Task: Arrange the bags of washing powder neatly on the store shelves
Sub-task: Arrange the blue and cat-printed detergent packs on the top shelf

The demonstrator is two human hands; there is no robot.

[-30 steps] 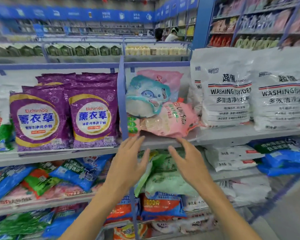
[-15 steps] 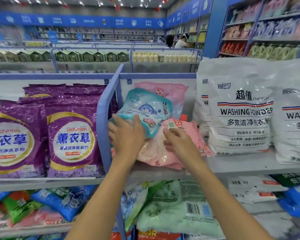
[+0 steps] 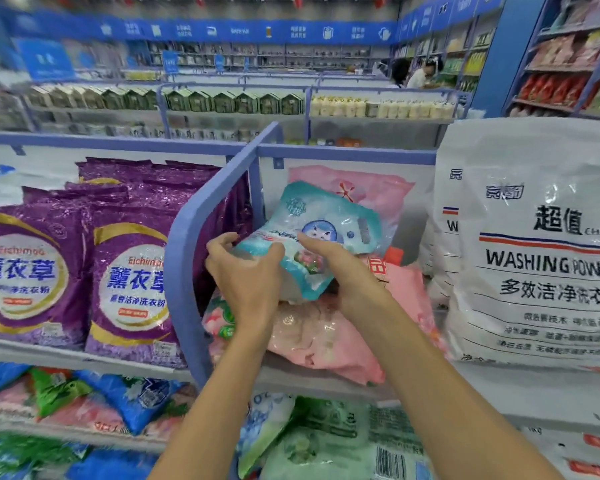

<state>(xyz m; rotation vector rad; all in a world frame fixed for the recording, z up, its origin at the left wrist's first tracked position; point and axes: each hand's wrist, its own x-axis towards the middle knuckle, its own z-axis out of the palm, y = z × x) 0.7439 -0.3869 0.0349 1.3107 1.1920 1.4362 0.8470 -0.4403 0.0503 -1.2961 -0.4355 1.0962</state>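
Grey shelf, store aisles at twelve o'clock. Left hand and right hand now grip the teal bag, seemingly raised higher.

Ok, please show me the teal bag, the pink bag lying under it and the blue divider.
teal bag [image 3: 321,216]: head view, front panel.
lying pink bag [image 3: 326,337]: head view, pale middle.
blue divider [image 3: 184,258]: head view, curved front edge.

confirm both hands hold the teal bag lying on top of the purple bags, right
No. The head view shows the left hand and right hand holding the teal bag, but it lies on the pink bag, not the purple bags.
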